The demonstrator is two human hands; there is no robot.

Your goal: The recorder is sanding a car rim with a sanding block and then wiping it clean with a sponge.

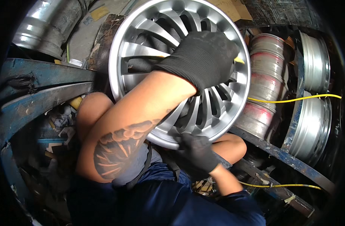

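The silver wheel rim (142,50) is covered at its centre by the left hand (208,58) and left forearm (150,100); whether that hand is closed cannot be told, its fingers being hidden. The lower edge is gripped by the right hand (197,150). Right of both hands, stacked wheels (268,73) are fronted by a yellow hose (281,101); left of them, a blue metal frame (48,71) is seen.
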